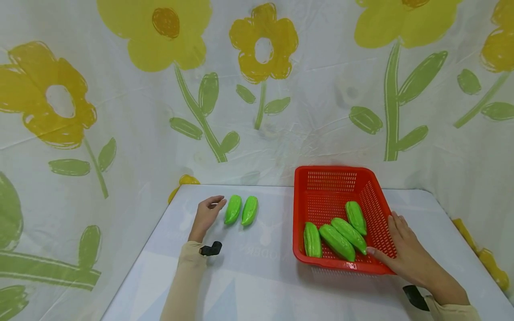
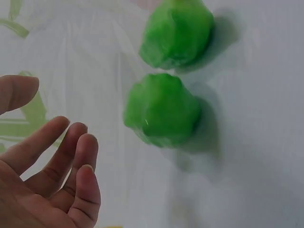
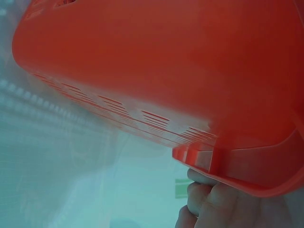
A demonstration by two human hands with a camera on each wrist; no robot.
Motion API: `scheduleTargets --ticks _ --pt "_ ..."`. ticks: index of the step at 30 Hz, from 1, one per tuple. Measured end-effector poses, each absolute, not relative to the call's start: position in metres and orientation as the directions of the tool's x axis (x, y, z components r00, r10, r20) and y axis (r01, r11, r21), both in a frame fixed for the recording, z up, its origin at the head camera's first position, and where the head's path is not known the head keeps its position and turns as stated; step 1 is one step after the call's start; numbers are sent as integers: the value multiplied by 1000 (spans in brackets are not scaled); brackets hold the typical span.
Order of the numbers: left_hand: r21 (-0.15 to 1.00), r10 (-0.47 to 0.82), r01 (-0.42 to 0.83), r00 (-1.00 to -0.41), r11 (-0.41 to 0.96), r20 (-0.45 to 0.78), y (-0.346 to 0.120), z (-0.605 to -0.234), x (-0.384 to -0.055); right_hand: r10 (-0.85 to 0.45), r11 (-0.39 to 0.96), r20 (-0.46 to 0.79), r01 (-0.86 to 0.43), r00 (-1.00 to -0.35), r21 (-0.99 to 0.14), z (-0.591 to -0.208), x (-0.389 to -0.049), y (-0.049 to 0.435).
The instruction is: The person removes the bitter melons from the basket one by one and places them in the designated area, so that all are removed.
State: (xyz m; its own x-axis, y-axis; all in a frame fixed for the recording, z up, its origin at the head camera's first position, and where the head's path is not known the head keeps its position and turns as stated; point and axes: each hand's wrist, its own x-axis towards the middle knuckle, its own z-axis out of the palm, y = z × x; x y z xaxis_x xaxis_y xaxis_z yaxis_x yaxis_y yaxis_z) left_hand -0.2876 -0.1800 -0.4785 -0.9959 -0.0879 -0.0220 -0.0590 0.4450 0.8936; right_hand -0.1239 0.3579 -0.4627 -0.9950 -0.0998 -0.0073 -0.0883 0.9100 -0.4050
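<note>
My left hand [image 1: 206, 217] is held just left of two green ridged gourds, with its fingers loosely bent and nothing between them. The nearer gourd [image 1: 233, 209] and the one beside it [image 1: 250, 211] lie side by side on the table. In the left wrist view both gourds show end-on, and a gap separates my fingertips [image 2: 87, 176] from the closer gourd [image 2: 162, 110]. My right hand [image 1: 413, 254] holds the rim of a red plastic basket [image 1: 359, 266] at its front right corner. The right wrist view shows its fingers [image 3: 197, 198] beneath the basket's rim.
Several more green gourds [image 1: 337, 242] lie inside the basket, mostly toward its front. The white table [image 1: 257, 285] ends at a flower-printed curtain [image 1: 281, 147], which also hangs along the left and right sides.
</note>
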Motion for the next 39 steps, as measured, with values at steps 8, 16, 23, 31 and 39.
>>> scheduleTargets --ticks 8,16,23,31,39 --pt "906 -64 15 -997 422 46 -158 -459 -275 -97 905 -8 -85 -995 -416 -461 -124 357" --pt "919 -7 97 -994 382 108 -131 -437 -262 -95 902 3 -87 -995 -424 -460 -121 356" --pt "927 47 164 -986 337 158 -109 -421 -249 -98 898 23 -98 -995 -429 -462 -121 356" --pt "923 87 222 -975 314 205 -86 -403 -235 -101 913 37 -108 -994 -394 -465 -123 355" --pt "913 141 278 -959 299 245 -56 -394 -222 -99 919 50 -111 -994 -378 -464 -124 355"
